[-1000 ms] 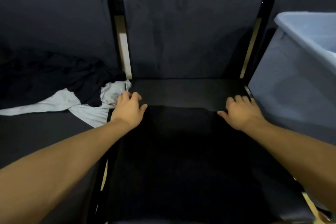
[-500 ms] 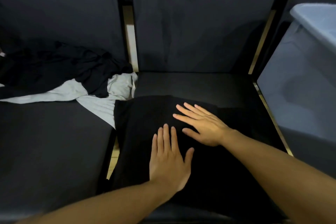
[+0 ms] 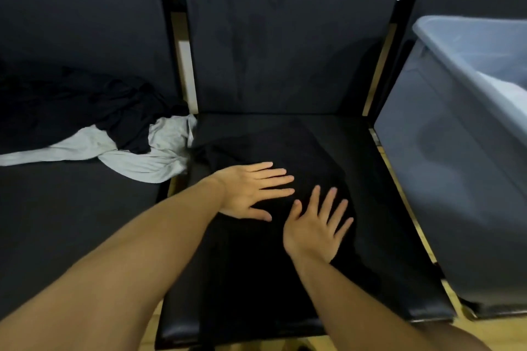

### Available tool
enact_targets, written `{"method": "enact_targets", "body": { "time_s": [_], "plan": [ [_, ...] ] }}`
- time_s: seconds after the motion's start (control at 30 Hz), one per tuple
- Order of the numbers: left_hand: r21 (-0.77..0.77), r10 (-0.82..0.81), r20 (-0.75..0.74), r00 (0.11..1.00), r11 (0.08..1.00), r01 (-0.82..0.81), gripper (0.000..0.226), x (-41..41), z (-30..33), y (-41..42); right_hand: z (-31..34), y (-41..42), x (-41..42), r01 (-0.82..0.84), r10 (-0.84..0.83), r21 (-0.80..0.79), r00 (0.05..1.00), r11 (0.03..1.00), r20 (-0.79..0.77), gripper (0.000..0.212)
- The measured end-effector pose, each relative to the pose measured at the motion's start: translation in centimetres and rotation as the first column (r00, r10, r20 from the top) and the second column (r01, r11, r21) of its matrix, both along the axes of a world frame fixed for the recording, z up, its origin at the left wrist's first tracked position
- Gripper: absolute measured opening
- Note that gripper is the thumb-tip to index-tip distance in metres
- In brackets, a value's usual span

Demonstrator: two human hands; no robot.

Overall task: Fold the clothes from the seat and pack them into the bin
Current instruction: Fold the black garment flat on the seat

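A black garment [image 3: 285, 151] lies spread flat on the middle seat [image 3: 399, 208]. My left hand [image 3: 251, 191] presses on it palm down, fingers straight and pointing right. My right hand [image 3: 316, 228] lies flat on the cloth just beside it, fingers spread and pointing away from me. On the left seat sits a heap of clothes: a dark garment [image 3: 85, 102] over a white one [image 3: 148, 159]. A pale blue bin [image 3: 456, 179] stands to the right of the middle seat, with something white [image 3: 502, 88] inside it.
Dark padded backrests [image 3: 285, 37] rise behind all the seats. Metal frame bars [image 3: 188, 65] separate the seats. A wooden floor [image 3: 467, 330] shows below the seat's front edge.
Both hands came off the garment's far corners and went flat onto its middle. Since half a second ago my left hand has shifted up and left, my right hand down and right.
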State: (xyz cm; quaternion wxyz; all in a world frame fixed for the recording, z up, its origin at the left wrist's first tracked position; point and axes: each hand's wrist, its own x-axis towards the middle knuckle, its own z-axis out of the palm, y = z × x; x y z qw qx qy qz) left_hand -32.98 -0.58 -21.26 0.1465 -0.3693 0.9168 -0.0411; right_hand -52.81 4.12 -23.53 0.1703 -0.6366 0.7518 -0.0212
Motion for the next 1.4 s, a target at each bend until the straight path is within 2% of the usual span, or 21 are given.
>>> {"method": "enact_targets", "body": {
  "time_s": [0.1, 0.17, 0.2, 0.27, 0.3, 0.33, 0.37, 0.4, 0.5, 0.67, 0.93, 1.07, 1.13, 1.23, 1.27, 1.33, 1.4],
  "plan": [
    [-0.007, 0.053, -0.088, 0.995, 0.999, -0.053, 0.074, -0.1, 0.4, 1.1, 0.3, 0.7, 1.4, 0.134, -0.147, 0.119, 0.984, 0.984, 0.104, 0.065],
    [-0.005, 0.272, -0.209, 0.940, 0.960, -0.279, 0.080, -0.5, 0.3, 3.2, 0.5, 0.3, 1.5, 0.136, -0.157, 0.163, 0.979, 0.977, 0.129, 0.066],
    [0.006, 0.445, -0.276, 0.852, 0.887, -0.461, 0.087, -1.2, 0.2, 4.4, 0.6, 0.0, 1.4, 0.130, -0.156, 0.183, 0.978, 0.975, 0.137, 0.066],
    [0.092, 0.760, -0.376, 0.530, 0.600, -0.795, 0.100, -2.9, 0.0, 7.2, 0.9, -0.1, 1.3, 0.124, -0.159, 0.227, 0.977, 0.966, 0.140, 0.067],
    [0.144, 0.837, -0.397, 0.376, 0.462, -0.875, 0.100, -3.5, -0.4, 8.6, 1.1, -0.2, 1.3, 0.125, -0.161, 0.244, 0.978, 0.962, 0.135, 0.067],
    [0.189, 0.871, -0.407, 0.276, 0.376, -0.907, 0.096, -3.9, -0.9, 9.9, 1.3, -0.2, 1.3, 0.122, -0.160, 0.259, 0.978, 0.958, 0.133, 0.068],
    [0.225, 0.882, -0.412, 0.228, 0.341, -0.913, 0.091, -4.0, -1.4, 11.1, 1.5, -0.2, 1.3, 0.115, -0.156, 0.273, 0.979, 0.955, 0.134, 0.068],
    [0.241, 0.881, -0.418, 0.223, 0.344, -0.908, 0.090, -4.0, -1.9, 12.1, 1.7, -0.1, 1.3, 0.110, -0.152, 0.282, 0.980, 0.953, 0.131, 0.069],
    [0.219, 0.848, -0.456, 0.269, 0.400, -0.890, 0.094, -3.6, -2.9, 13.0, 1.7, -0.4, 1.0, 0.109, -0.154, 0.306, 0.980, 0.946, 0.127, 0.070],
    [0.173, 0.830, -0.484, 0.277, 0.401, -0.899, 0.098, -3.4, -3.4, 12.9, 1.4, -0.6, 1.2, 0.105, -0.151, 0.298, 0.979, 0.949, 0.138, 0.071],
    [0.216, 0.826, -0.528, 0.200, 0.358, -0.908, 0.107, -3.5, -2.9, 12.7, 2.3, -1.2, 1.1, 0.100, -0.155, 0.358, 0.979, 0.928, 0.130, 0.076],
    [0.273, 0.810, -0.569, 0.142, 0.349, -0.896, 0.103, -3.5, -2.5, 13.0, 4.5, -2.4, 0.1, 0.083, -0.174, 0.388, 0.963, 0.918, 0.207, 0.080],
    [0.357, 0.798, -0.600, 0.059, 0.333, -0.873, 0.093, -3.6, -2.1, 13.1, 5.7, -3.5, -1.2, 0.158, -0.245, 0.308, 0.931, 0.938, 0.269, 0.070],
    [0.494, 0.715, -0.681, -0.159, 0.287, -0.821, 0.070, -3.6, -1.9, 13.1, 6.6, -5.6, -4.1, 0.259, -0.303, 0.175, 0.902, 0.950, 0.307, 0.067],
    [0.508, 0.656, -0.717, -0.236, 0.260, -0.821, 0.063, -3.5, -1.9, 12.9, 6.7, -6.2, -4.9, 0.278, -0.319, 0.172, 0.898, 0.945, 0.302, 0.072],
    [0.527, 0.554, -0.745, -0.373, 0.145, -0.838, 0.052, -3.3, -1.9, 12.3, 6.4, -7.2, -6.2, 0.278, -0.329, 0.212, 0.906, 0.937, 0.266, 0.088],
    [0.541, 0.505, -0.740, -0.443, 0.057, -0.839, 0.046, -3.1, -1.9, 11.8, 6.2, -8.0, -6.8, 0.234, -0.293, 0.268, 0.933, 0.935, 0.208, 0.105]
  ]
}}
